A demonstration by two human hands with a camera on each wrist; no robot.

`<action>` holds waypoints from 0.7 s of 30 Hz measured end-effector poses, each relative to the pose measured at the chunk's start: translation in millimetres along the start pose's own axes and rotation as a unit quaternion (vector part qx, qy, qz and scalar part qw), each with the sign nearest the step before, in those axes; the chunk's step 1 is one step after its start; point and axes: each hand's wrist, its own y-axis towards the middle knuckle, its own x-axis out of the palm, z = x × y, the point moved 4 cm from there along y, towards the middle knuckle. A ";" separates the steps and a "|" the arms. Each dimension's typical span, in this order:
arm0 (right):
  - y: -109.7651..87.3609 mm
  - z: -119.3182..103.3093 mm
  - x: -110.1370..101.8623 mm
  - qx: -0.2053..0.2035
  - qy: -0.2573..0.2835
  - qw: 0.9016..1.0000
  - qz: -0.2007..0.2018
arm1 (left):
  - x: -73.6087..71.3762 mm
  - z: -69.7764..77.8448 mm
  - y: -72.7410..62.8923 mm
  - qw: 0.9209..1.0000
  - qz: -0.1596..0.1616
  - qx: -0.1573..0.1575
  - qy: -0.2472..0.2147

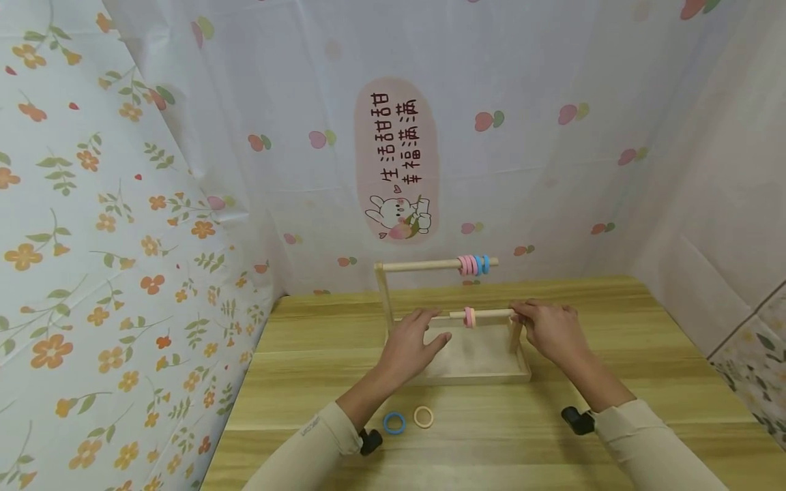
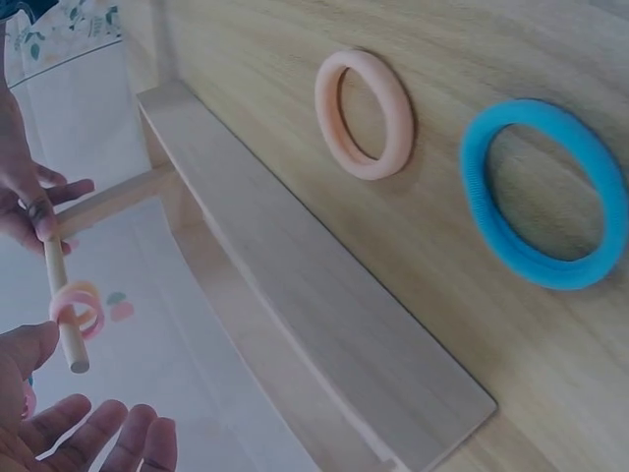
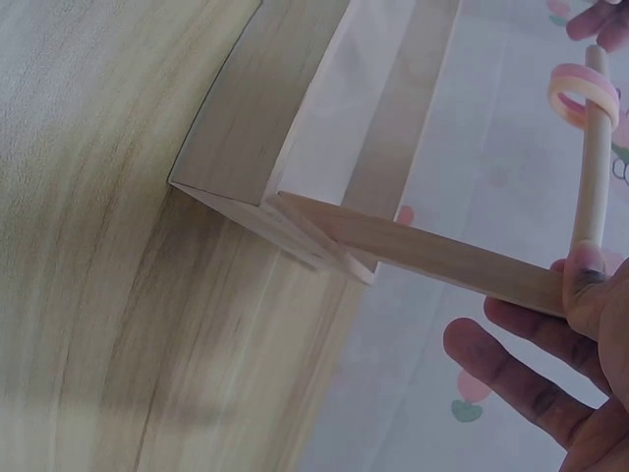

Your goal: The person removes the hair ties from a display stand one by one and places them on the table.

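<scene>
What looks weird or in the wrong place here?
The blue ring and the peach ring stand out a little: they lie flat on the table, in front of the wooden stand, while the other rings hang on its rods. Nothing looks spilled or broken.

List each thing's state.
Left hand: gripping nothing
Right hand: gripping the lower rod
Lower rod: bearing pink and peach rings
Upper rod: bearing pink and blue rings
Loose blue ring: flat on the table
Loose peach ring: flat on the table
Wooden tray: on the table
</scene>
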 end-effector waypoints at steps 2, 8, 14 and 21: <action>0.2 -0.3 -0.8 0.000 0.002 1.000 -0.001 | -0.3 1.7 2.2 1.000 0.000 0.003 -0.001; -0.1 0.0 -0.4 0.001 0.007 1.000 -0.005 | 2.7 4.0 8.1 1.000 -0.006 0.005 0.000; -0.6 0.5 -0.4 0.002 0.007 1.000 -0.002 | 6.4 6.6 12.5 1.000 -0.016 0.008 -0.004; -0.6 -0.2 0.3 0.006 0.010 1.000 -0.003 | 7.9 9.7 15.2 1.000 -0.021 0.011 0.000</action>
